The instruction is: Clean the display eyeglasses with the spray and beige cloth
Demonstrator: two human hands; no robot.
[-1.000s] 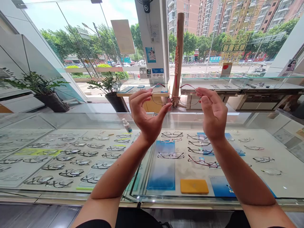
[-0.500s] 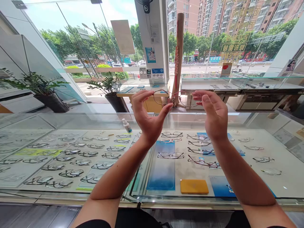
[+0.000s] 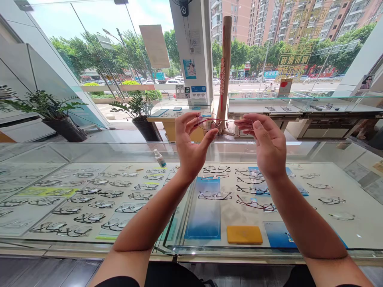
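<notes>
A thin red-rimmed pair of glasses [image 3: 223, 123] is held up in the air above the glass display counter [image 3: 191, 249]. My left hand [image 3: 191, 145] pinches its left end between thumb and fingers. My right hand [image 3: 266, 145] grips its right end, fingertips curled over the rim. Both hands are raised at about the same height, palms turned partly toward each other, a short gap between them.
Under the counter glass lie several rows of spectacle frames [image 3: 89, 195], blue cards [image 3: 206, 207] and a yellow cloth [image 3: 244, 234]. A small spray bottle [image 3: 160, 158] stands on the counter. Potted plants [image 3: 56, 113] and another glass counter [image 3: 299, 107] are behind.
Both hands have come closer together and the glasses look narrower between them; my left hand shifted right, my right hand slightly left and lower.
</notes>
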